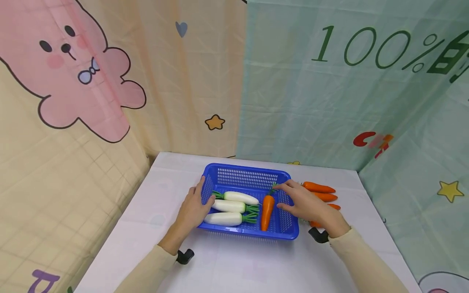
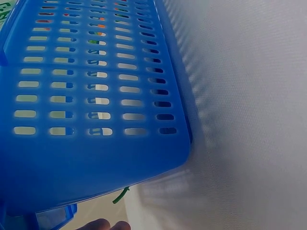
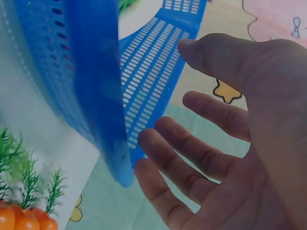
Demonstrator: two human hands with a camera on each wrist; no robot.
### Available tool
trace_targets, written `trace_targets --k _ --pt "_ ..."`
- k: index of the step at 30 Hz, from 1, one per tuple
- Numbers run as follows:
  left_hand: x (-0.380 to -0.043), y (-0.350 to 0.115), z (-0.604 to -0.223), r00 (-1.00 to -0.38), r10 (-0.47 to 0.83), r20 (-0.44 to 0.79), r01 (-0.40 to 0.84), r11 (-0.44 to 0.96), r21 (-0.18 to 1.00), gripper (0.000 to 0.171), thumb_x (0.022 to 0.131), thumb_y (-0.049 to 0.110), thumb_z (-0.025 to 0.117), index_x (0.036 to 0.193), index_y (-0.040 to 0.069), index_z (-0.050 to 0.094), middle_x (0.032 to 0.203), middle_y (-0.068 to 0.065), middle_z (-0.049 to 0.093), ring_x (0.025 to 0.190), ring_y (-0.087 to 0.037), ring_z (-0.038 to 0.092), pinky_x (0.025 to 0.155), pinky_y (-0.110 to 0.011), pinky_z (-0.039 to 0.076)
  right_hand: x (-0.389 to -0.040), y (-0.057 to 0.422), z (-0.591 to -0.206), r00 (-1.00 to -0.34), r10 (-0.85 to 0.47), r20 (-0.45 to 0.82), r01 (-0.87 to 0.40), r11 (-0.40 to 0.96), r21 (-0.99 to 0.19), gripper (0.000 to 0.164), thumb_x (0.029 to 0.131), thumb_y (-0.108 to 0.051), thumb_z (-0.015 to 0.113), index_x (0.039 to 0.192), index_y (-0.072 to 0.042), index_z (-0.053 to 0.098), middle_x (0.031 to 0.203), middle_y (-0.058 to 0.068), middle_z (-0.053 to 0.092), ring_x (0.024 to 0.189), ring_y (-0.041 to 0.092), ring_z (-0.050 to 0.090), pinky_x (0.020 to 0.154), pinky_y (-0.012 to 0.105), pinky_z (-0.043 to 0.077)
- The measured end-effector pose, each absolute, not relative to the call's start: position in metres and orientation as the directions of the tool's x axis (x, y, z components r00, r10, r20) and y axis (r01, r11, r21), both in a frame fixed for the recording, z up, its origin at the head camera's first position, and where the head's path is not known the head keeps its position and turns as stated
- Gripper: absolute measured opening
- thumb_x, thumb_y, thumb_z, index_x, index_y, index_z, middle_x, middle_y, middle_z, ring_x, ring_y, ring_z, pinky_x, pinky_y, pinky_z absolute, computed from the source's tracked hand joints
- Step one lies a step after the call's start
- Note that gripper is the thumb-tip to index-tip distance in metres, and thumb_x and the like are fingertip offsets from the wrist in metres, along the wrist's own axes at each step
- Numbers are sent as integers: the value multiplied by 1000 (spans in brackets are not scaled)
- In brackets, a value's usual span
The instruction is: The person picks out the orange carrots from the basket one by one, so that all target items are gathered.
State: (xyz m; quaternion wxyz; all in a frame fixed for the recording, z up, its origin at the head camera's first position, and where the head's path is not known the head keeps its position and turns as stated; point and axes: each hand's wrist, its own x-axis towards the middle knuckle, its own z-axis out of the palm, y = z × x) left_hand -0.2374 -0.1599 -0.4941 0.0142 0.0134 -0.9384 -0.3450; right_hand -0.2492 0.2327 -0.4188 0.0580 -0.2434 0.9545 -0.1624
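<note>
A blue plastic basket [image 1: 249,235] holds three white radishes [image 1: 224,219] on its left side and one orange carrot [image 1: 267,213] to their right. My left hand [image 1: 194,207] grips the basket's left end, its thumb over the rim; in the left wrist view only fingertips [image 2: 103,225] show, below the basket wall [image 2: 96,163]. Over the basket's right end hovers my right hand [image 1: 304,203], near the carrot's green top. In the right wrist view its fingers [image 3: 192,153] are spread and loosely bent, with nothing between them.
Several more carrots [image 1: 318,187] lie on the white table [image 1: 234,264] just right of the basket, partly hidden by the right hand and forearm. Printed cloth curtains [image 1: 300,114] stand behind the table and at both sides.
</note>
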Motion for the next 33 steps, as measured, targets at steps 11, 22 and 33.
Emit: trace_targets --k 11,22,33 --pt "-239 -160 -493 -999 -32 26 -7 758 652 91 117 47 64 189 19 16 176 -37 44 157 -62 57 124 -81 52 -275 199 -423 -839 -521 -157 -451 827 -337 66 108 -40 85 165 -15 65 160 24 64 137 40 72 112 63 67" --pt "-238 -159 -496 -999 -31 31 -3 755 655 90 118 46 63 189 19 17 175 -38 46 154 -62 60 123 -80 53 -295 183 -435 -815 -471 -336 -357 866 -350 85 100 -50 93 170 -16 60 175 28 52 160 50 55 127 79 51" --pt "-237 -159 -495 -999 -37 34 -6 756 654 89 118 47 63 189 19 18 174 -36 48 153 -61 61 122 -80 55 -307 174 -451 -773 -486 -407 -358 865 -352 73 96 -43 97 159 -15 71 160 19 66 146 41 62 132 69 51"
